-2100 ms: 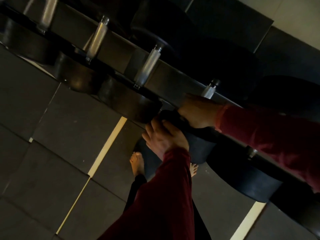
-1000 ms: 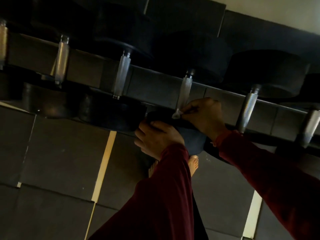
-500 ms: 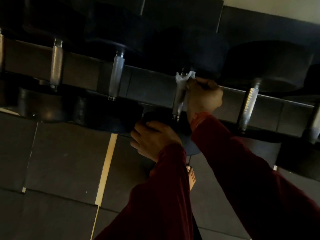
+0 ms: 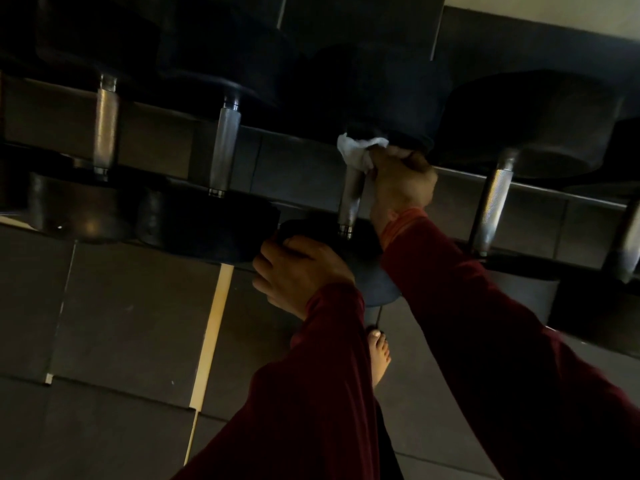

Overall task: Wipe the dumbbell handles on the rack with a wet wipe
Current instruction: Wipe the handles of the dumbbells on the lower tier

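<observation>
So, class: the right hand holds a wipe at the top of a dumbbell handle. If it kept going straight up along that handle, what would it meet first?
The right hand, gripping the wet wipe, would almost at once meet the far black weight head of that dumbbell; the wipe already looks to touch it, though the dim light obscures any gap.

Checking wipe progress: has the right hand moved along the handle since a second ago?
Yes. The right hand with the wet wipe went up the handle, from the near weight head by the left hand to the far head.
</observation>
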A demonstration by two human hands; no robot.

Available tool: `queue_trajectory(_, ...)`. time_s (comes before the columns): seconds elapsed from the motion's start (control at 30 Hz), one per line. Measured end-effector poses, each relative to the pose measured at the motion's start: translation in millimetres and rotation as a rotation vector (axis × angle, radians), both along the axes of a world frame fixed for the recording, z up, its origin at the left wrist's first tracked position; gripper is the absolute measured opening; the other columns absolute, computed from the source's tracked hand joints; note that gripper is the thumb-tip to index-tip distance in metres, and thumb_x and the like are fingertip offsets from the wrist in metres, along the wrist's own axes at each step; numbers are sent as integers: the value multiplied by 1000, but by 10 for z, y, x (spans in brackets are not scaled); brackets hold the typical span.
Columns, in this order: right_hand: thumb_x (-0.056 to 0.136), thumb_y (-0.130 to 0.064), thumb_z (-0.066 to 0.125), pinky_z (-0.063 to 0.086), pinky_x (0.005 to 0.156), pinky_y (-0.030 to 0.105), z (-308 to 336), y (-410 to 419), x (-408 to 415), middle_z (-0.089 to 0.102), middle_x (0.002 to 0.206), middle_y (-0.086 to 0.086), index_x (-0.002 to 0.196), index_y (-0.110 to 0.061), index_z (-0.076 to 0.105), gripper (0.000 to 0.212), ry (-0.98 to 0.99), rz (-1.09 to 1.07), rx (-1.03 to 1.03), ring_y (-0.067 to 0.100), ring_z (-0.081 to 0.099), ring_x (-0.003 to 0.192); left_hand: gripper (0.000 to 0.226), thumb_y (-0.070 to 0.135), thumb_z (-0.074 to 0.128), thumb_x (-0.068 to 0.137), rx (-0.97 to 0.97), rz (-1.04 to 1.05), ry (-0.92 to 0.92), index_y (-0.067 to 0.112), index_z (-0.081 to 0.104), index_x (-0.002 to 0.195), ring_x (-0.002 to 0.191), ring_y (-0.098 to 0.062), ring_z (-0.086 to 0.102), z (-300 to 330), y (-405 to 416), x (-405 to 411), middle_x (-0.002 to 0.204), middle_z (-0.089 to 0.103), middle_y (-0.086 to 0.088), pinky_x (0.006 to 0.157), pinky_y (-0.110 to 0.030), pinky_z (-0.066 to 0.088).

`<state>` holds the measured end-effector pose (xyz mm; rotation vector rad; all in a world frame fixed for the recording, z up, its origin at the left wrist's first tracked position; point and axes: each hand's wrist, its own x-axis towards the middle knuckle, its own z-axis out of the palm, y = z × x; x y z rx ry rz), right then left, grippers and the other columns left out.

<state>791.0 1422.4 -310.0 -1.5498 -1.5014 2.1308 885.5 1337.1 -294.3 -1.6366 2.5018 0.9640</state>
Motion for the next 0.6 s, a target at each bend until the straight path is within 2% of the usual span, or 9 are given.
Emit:
queue_trajectory(0.07, 80, 2, 74, 60, 71, 29, -9, 6, 0, 73, 84, 8, 98, 2, 72, 18, -1, -38, -115, 18, 71, 73, 37, 29, 38, 96, -3, -4, -5, 14, 56, 125, 111, -28, 46, 6, 1, -4, 125, 55, -9, 94, -40, 34)
queue_trajectory(0.13, 83, -2, 73, 58, 63, 21, -7, 55, 8, 73, 88, 6, 105, -1, 70, 22, -56, -19, -176, 13, 69, 71, 37, 29, 39, 96, -10, -11, -15, 14, 56, 125, 111, -29, 46, 7, 0, 0, 125, 55, -9, 93, -40, 34)
queue_trajectory(0.2, 84, -4, 74, 56, 57, 16, -26, 97, 7, 71, 85, 2, 104, -4, 69, 21, -59, -3, -183, 9, 67, 70, 36, 29, 39, 97, -8, -9, -17, 14, 55, 125, 112, -28, 46, 8, -1, -3, 125, 54, -9, 93, -40, 34)
queue_trajectory(0.27, 82, -2, 74, 57, 59, 16, -22, 88, -2, 71, 84, 2, 99, -4, 69, 18, -34, -25, -181, 11, 69, 73, 36, 29, 39, 97, -3, -8, -17, 14, 55, 125, 112, -28, 46, 9, -2, -1, 126, 54, -9, 93, -40, 35)
queue_trajectory(0.37, 78, -1, 78, 62, 73, 29, -38, 29, -10, 75, 82, 4, 87, -5, 72, 11, -27, -26, -51, 17, 73, 79, 36, 29, 39, 96, 0, -12, -13, 15, 55, 125, 112, -27, 46, 5, -2, -1, 126, 54, -8, 95, -42, 37)
queue_trajectory(0.43, 78, 0, 77, 62, 73, 31, -25, -22, 7, 74, 78, 1, 80, -9, 71, 11, -14, -39, -9, 16, 73, 76, 36, 29, 39, 96, -3, -10, -10, 15, 55, 125, 112, -28, 46, 1, -6, -3, 125, 55, -9, 95, -43, 38)
queue_trajectory(0.53, 81, 4, 73, 57, 62, 21, -19, -25, -6, 71, 75, 0, 87, -5, 70, 11, 6, -123, -177, 11, 69, 68, 36, 28, 39, 96, -3, -9, -10, 15, 56, 125, 112, -29, 47, 5, -8, -5, 125, 55, -9, 95, -44, 38)
queue_trajectory(0.6, 84, -1, 72, 51, 55, 12, -40, 18, -20, 67, 76, -4, 89, -8, 67, 10, -58, -87, -172, 6, 65, 65, 36, 29, 38, 96, 3, -8, -14, 15, 55, 126, 112, -28, 46, 4, -6, -2, 125, 54, -9, 95, -44, 38)
